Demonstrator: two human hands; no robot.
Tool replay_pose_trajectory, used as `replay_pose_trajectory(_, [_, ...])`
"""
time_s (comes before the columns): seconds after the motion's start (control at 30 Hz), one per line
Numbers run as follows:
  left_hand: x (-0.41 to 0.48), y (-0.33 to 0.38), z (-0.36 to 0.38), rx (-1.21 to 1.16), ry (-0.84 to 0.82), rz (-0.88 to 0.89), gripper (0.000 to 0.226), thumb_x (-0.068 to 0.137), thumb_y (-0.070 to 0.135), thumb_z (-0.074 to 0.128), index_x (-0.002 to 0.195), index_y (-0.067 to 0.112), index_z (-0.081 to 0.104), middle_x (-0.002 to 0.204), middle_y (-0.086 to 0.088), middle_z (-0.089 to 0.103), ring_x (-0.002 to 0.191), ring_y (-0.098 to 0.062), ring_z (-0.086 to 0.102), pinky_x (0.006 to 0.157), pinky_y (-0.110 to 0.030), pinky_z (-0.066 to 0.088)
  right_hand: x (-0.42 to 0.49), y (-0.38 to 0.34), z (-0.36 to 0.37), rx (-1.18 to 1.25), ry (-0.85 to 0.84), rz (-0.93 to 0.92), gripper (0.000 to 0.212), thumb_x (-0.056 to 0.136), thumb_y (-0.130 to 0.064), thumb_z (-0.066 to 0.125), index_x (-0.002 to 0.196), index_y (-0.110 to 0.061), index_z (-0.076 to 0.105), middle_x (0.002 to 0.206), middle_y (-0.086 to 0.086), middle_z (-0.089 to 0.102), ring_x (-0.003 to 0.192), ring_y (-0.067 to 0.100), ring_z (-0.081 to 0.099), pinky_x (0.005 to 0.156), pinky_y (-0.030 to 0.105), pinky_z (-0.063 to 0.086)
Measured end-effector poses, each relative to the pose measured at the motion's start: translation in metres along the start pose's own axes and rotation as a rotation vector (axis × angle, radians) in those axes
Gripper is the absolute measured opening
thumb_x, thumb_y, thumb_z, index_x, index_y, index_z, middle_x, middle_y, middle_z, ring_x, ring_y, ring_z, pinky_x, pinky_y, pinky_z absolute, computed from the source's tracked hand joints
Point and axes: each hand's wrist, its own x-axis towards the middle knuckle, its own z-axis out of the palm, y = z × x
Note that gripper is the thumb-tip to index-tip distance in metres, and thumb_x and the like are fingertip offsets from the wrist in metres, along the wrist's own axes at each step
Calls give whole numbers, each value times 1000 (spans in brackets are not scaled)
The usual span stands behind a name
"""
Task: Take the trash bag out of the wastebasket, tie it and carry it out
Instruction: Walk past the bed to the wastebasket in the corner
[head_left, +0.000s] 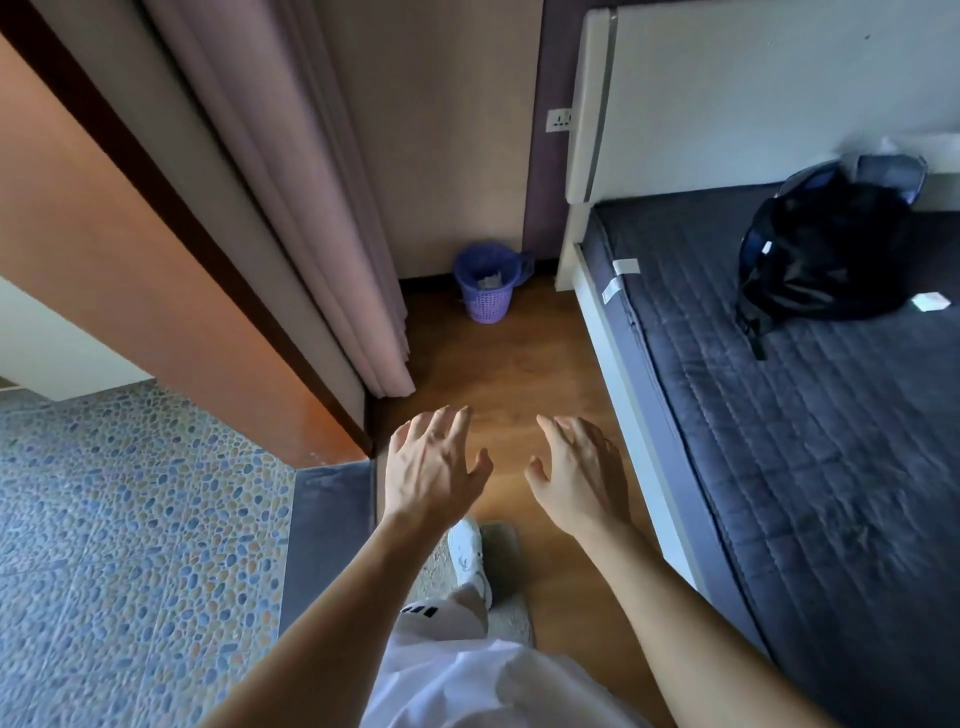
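Your left hand (434, 467) and right hand (579, 475) hover spread and empty, well apart from the purple lattice plastic wastebasket (488, 291) with its blue trash bag (483, 258) on the wooden floor (509, 374).

Lilac wastebasket with its blue trash bag, in the corner by the bed

A small perforated lilac plastic wastebasket (489, 297) is standing upright on the wooden floor, just left of the bed frame (570, 249). A blue trash bag (485, 258) is lining it, folding over the rim, with pale crumpled rubbish lying inside.
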Motion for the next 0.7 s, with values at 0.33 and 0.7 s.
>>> replay_pose_trajectory(0.33, [152, -21, 11, -40, -25, 35, 56, 88, 50, 49, 137, 24, 50, 140, 1, 58, 124, -25, 54, 101, -43, 43, 154, 13, 13, 49, -2, 76, 61, 81, -45, 36, 135, -20, 50, 123, 8, 60, 115, 29, 59, 98, 51, 49])
replay_pose_trajectory(0.7, [313, -44, 12, -80, -4, 125, 48, 81, 48, 53, 123, 24, 54, 120, 3, 66, 106, -26, 62, 89, -44, 49, 306, 2, 14, 11, 0, 117, 62, 82, -45, 36, 137, -20, 48, 128, 7, 61, 122, 30, 56, 101, 51, 47])
